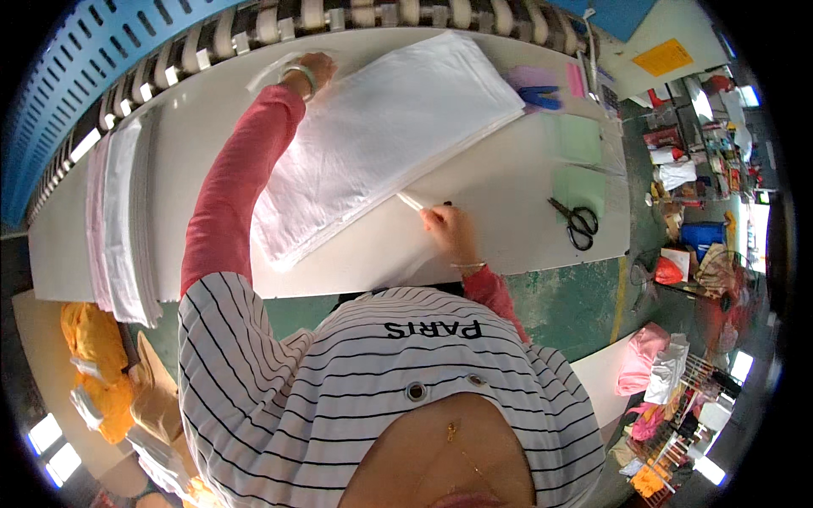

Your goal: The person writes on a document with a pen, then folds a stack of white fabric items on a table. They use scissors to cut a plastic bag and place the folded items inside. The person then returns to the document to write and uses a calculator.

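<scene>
A folded white cloth stack (373,135) lies slantwise across the pale table. Beyond its far left edge is my left hand (313,74), with the fingers curled together; what they hold, if anything, is hidden. A translucent plastic-looking piece (269,73) shows beside that wrist. At the stack's near edge, my right hand (449,227) pinches a thin white strip (410,201), whose free end reaches toward the cloth. The right hand is slightly blurred.
Black-handled scissors (581,223) lie on the table (500,212) at right, near pale green sheets (579,140) and a blue object (540,97). White and pink folded cloths (123,220) hang over the left front edge. A machine with rollers (279,25) borders the far side.
</scene>
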Tool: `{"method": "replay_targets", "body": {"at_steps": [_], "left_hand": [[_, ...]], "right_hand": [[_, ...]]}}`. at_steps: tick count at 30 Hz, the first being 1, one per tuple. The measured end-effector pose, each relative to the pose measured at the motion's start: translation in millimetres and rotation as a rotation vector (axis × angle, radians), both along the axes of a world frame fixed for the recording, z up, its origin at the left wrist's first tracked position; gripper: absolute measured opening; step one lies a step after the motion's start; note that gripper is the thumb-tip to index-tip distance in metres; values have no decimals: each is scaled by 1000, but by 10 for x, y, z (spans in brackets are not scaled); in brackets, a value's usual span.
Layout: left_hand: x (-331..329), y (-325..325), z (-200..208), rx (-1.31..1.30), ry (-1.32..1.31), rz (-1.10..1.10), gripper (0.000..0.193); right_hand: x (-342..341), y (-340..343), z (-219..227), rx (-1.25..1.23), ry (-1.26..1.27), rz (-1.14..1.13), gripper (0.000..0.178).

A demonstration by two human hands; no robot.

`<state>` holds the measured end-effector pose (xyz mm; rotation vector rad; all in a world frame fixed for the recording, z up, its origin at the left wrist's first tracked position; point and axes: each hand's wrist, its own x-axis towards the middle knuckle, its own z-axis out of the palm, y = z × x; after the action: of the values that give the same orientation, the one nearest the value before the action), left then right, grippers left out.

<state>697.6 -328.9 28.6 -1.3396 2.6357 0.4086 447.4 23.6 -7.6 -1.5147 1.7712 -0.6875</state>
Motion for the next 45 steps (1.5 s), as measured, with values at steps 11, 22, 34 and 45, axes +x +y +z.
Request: {"method": "replay_targets", "body": {"at_steps": [11,22,34,45], "left_hand": [[-888,1726,-70,-181,711,-387,17],[-990,2304,-22,-208,327,-548,14],[-1053,2174,-46,-42,362,-591,20],[-1115,2113,26,389,460,-259,14]], "right_hand": [[-247,130,184,185,-1378,-423,24],[-96,23,585,39,-870,-277,24],[-193,-312,322,-566,-279,14,17],[-254,-45,344,-182,-346,113,22]]}}
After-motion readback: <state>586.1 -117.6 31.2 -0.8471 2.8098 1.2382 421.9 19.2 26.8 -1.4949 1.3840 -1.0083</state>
